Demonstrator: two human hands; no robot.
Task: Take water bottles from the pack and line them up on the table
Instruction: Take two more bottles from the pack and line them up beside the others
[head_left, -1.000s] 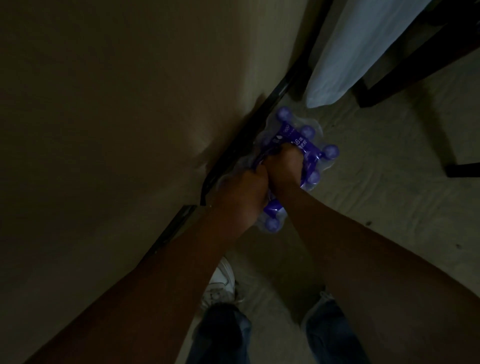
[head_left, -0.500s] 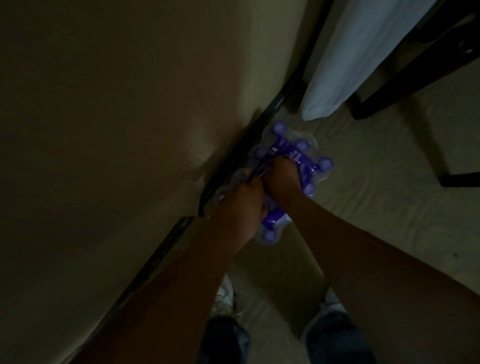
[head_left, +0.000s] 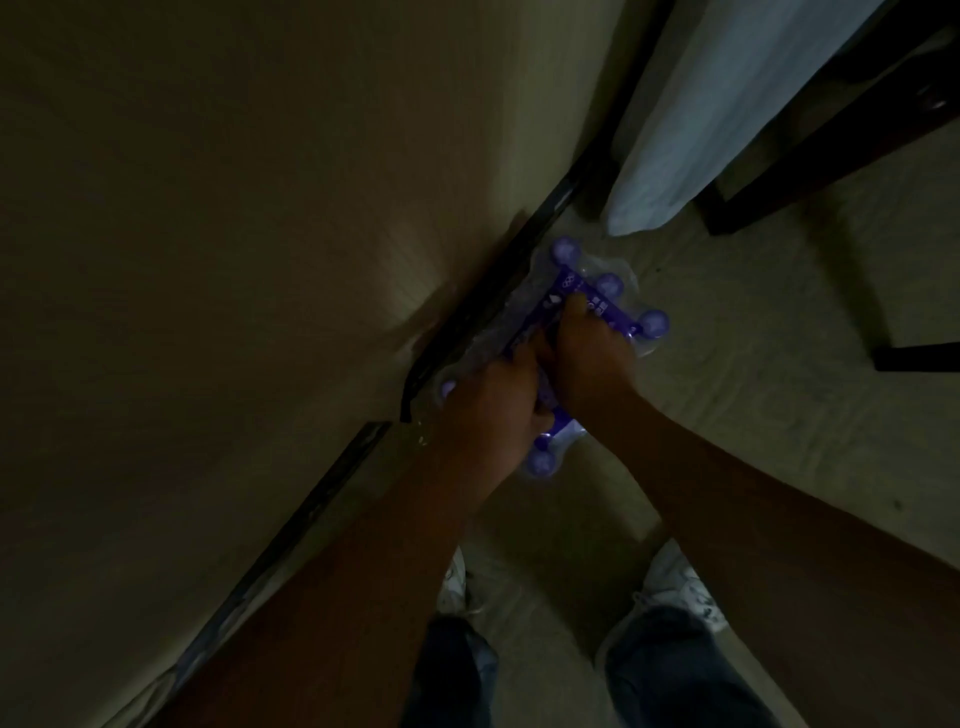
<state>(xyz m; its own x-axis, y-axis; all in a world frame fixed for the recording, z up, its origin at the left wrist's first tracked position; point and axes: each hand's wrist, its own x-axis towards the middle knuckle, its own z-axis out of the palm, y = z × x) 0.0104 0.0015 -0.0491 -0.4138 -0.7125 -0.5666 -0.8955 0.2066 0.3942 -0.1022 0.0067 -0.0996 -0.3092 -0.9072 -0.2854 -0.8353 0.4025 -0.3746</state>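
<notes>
A shrink-wrapped pack of water bottles (head_left: 602, 291) with purple caps and a purple handle strip stands on the floor against the wall's dark baseboard. Both hands press down on its top. My left hand (head_left: 493, 405) grips the wrap and handle strip near the pack's near end. My right hand (head_left: 587, 358) is closed on the purple strip in the middle, thumb pointing toward the far caps. Several caps show around the hands; the bottles' bodies are hidden under the wrap and hands. The scene is very dim.
A beige wall (head_left: 234, 260) fills the left side, with a dark baseboard (head_left: 519, 275). A white cloth (head_left: 701, 119) hangs at the upper right beside dark furniture legs (head_left: 810, 166). My shoes (head_left: 675, 587) stand on the pale floor below the pack.
The view has shifted, so the pack sits lower in the frame and both shoes show. Both hands stay clamped on the pack's top; the right thumb now reaches farther along the strip.
</notes>
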